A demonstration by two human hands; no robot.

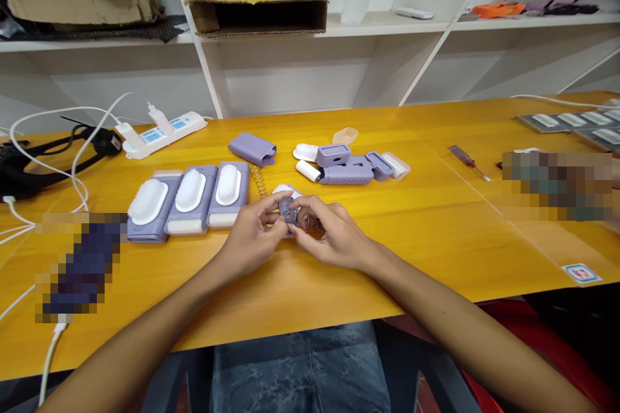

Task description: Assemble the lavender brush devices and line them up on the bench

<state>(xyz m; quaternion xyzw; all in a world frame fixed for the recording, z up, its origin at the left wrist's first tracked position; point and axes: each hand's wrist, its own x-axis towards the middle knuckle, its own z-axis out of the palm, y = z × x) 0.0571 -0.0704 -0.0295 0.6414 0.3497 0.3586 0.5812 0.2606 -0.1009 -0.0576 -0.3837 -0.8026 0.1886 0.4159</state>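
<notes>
Above the table's middle, my left hand [256,230] and my right hand [334,232] meet fingertip to fingertip. Both are closed on a small purple part [287,206] with what looks like coiled wire on it; fingers cover much of it. Just behind them lies a white bristled piece [285,190], partly hidden. A loose metal spring [258,181] rests to its left, near a purple casing [252,149]. Left of my hands stand three purple brush units with white oval heads [190,191]. Beyond my hands lie loose purple housings [347,171] and a white brush head [305,152].
A power strip [167,134] with white cables and a black strapped device [97,142] occupy the back left. A blurred-out dark object [87,264] lies front left. To the right are a screwdriver [469,162] and trays of white parts [571,119]. White shelving [300,77] bounds the back.
</notes>
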